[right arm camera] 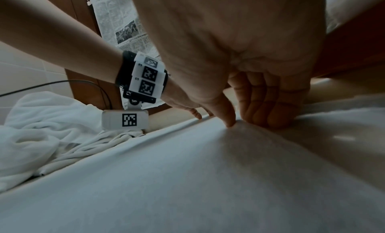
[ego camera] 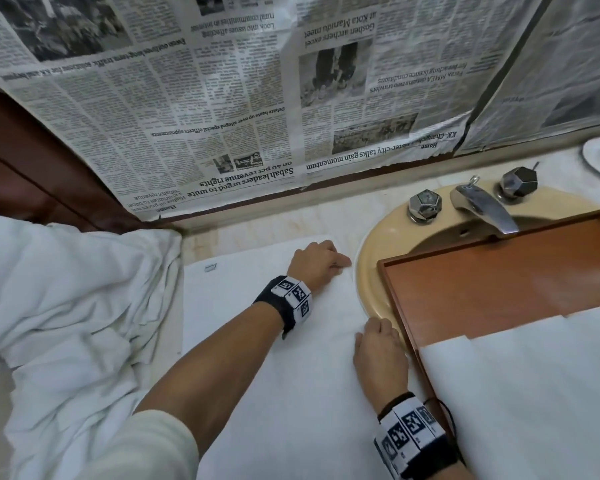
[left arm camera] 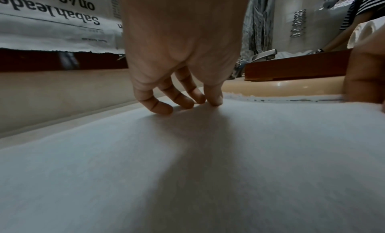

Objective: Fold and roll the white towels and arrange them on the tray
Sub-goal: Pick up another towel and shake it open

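A white towel (ego camera: 274,358) lies flat on the counter beside the sink. My left hand (ego camera: 342,264) is at its far right corner, thumb and bent fingers (left arm camera: 164,107) meeting on the cloth (left arm camera: 187,170) in a pinch. My right hand (ego camera: 374,327) is at the nearer part of the same right edge. There its thumb and curled fingers (right arm camera: 270,118) pinch up a small ridge of the towel (right arm camera: 187,179). The brown wooden tray (ego camera: 499,271) sits across the sink to the right, and a folded white towel (ego camera: 516,375) lies on its near part.
A heap of crumpled white towels (ego camera: 66,306) fills the counter's left side. The beige sink rim (ego camera: 368,271), a chrome tap (ego camera: 482,206) and two knobs stand behind the tray. Newspaper (ego camera: 222,98) covers the wall behind. A cable (right arm camera: 62,85) trails from my left wrist.
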### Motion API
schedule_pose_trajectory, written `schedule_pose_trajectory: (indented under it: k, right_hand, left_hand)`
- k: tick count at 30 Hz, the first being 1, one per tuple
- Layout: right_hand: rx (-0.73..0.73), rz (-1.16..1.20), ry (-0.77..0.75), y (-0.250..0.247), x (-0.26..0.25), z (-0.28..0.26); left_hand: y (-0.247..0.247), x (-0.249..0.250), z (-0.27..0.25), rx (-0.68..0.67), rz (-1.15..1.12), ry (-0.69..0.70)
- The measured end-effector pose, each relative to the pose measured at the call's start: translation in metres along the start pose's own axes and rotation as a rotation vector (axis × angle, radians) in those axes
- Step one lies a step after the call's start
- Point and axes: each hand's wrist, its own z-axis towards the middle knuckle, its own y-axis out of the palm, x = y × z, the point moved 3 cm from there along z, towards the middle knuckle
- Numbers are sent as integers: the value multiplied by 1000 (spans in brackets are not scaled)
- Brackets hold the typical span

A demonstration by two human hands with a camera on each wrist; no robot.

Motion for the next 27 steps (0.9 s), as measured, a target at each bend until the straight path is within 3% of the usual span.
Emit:
schedule_pose_trajectory:
  k: [6, 11, 13, 19, 23, 27]
  right_hand:
    - [-93, 107, 25, -8, -2, 3]
    - [-123, 532, 118, -11, 16, 9]
    - [-132, 589, 166, -10, 21, 8]
    - [-88, 566, 164, -14, 27, 4]
    - [1, 504, 144, -33, 24, 2]
    - [41, 436, 38, -53, 4, -9]
  left_hand:
    - [5, 1, 1, -6, 14, 4]
    - [7, -4, -8, 87, -7, -7]
    - [7, -6, -10, 119, -25, -11]
    - [7, -1, 11, 144, -44, -15]
    - [1, 12, 19, 180, -172, 24]
    - [-11, 10, -1, 280, -290, 20]
